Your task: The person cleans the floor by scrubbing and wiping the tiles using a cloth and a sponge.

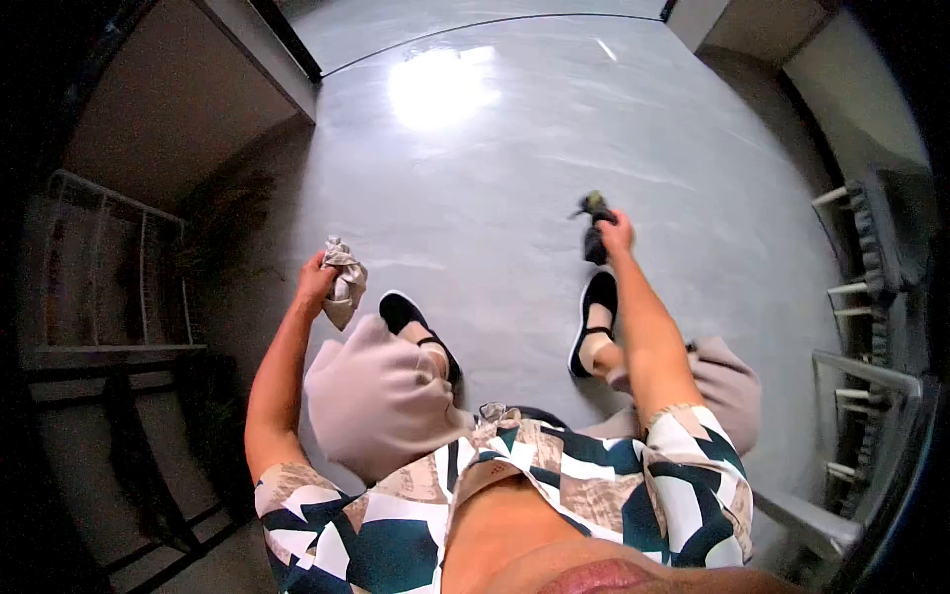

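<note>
Nearest the camera is a patterned shirt (604,465), below both grips. The left hand (315,282) has its fingers closed round a crumpled pale cloth (343,282), whose pointed end hangs free. The right hand (617,235) clasps a dark bundle (595,238) with a yellow-green patch at its far end; blur hides what it is. The right shoe (597,294) is just below that grip. A loose fold could slip from the left fingers, since they pinch one side only; a dropped bundle could land underfoot on the glossy floor (485,188). No brand, label or writing is readable.
</note>
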`<state>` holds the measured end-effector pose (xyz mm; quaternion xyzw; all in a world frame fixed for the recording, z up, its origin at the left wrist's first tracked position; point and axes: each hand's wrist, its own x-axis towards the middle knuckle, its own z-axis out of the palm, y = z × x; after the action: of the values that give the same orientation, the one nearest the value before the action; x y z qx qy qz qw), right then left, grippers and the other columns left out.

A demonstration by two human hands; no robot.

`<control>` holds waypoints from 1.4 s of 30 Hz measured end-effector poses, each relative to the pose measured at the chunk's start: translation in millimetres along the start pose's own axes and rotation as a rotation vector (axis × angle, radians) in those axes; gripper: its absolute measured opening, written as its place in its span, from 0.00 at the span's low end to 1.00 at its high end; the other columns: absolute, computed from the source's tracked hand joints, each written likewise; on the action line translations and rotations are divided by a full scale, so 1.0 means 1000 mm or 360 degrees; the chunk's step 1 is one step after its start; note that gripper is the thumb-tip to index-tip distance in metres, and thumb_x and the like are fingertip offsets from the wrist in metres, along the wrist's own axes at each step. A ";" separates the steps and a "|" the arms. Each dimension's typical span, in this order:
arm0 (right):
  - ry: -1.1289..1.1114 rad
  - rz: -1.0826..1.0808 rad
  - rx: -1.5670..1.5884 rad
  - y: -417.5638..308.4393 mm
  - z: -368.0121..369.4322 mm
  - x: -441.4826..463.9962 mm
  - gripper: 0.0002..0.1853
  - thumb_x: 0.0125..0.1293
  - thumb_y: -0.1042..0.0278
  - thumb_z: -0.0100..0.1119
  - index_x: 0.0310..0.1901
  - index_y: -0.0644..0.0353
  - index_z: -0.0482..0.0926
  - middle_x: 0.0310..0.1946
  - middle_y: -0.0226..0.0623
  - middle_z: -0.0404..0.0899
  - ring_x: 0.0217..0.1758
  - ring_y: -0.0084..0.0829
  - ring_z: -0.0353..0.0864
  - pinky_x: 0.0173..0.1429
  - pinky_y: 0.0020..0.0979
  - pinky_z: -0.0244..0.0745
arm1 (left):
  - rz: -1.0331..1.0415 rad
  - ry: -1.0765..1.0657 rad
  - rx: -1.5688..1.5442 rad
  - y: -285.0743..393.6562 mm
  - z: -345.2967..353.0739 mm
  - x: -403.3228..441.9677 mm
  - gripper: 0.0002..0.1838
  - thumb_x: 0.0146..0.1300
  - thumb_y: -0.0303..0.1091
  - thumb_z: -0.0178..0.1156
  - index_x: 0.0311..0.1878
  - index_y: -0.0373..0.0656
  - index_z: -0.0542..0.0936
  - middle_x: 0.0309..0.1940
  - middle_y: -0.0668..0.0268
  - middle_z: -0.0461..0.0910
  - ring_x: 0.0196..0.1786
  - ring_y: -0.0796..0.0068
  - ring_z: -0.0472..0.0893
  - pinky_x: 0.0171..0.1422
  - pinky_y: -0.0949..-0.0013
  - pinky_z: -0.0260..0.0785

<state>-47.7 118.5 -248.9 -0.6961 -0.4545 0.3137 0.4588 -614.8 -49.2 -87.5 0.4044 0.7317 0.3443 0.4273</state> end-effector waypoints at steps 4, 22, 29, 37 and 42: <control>0.0413 -0.0054 -0.0375 0.060 -0.077 0.019 0.22 0.45 0.67 0.63 0.46 0.61 0.77 0.37 0.39 0.81 0.39 0.32 0.79 0.46 0.32 0.73 | 0.0015 0.0092 0.0127 0.002 0.013 0.003 0.20 0.56 0.24 0.53 0.54 0.41 0.76 0.44 0.66 0.80 0.46 0.74 0.79 0.51 0.69 0.72; -0.0690 -0.1055 -0.0631 0.008 0.002 -0.170 0.29 0.41 0.77 0.57 0.51 0.49 0.75 0.57 0.32 0.72 0.63 0.37 0.68 0.60 0.43 0.63 | -0.0182 -0.0009 0.0516 -0.020 0.090 -0.123 0.23 0.56 0.31 0.56 0.57 0.39 0.74 0.45 0.59 0.81 0.48 0.70 0.79 0.54 0.67 0.70; -0.1548 -0.1057 -0.0829 0.078 -0.082 -0.301 0.21 0.36 0.78 0.58 0.38 0.48 0.75 0.46 0.29 0.75 0.48 0.40 0.73 0.48 0.44 0.63 | 0.0084 -0.0075 -0.0425 -0.020 0.144 -0.057 0.19 0.60 0.23 0.51 0.56 0.40 0.75 0.37 0.70 0.79 0.32 0.81 0.76 0.36 0.76 0.69; -0.3135 0.0763 -0.1887 0.216 -0.058 -0.269 0.09 0.42 0.71 0.65 0.29 0.48 0.85 0.24 0.41 0.81 0.25 0.38 0.77 0.28 0.43 0.71 | 0.0073 -0.0011 -0.0809 -0.028 0.169 -0.042 0.19 0.59 0.21 0.49 0.53 0.42 0.75 0.40 0.70 0.78 0.39 0.80 0.76 0.43 0.76 0.70; -0.2360 0.0523 -0.0900 0.047 -0.041 -0.142 0.16 0.43 0.79 0.55 0.37 0.56 0.81 0.26 0.34 0.80 0.28 0.31 0.77 0.32 0.36 0.72 | 0.0295 -0.0072 -0.0693 -0.077 0.155 -0.002 0.18 0.60 0.20 0.52 0.55 0.41 0.75 0.44 0.67 0.79 0.45 0.76 0.78 0.51 0.72 0.72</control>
<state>-51.8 -34.1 -273.9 -0.4546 -0.5945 0.6301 -0.2069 -497.5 -60.3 -214.0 0.3758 0.5900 0.5226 0.4873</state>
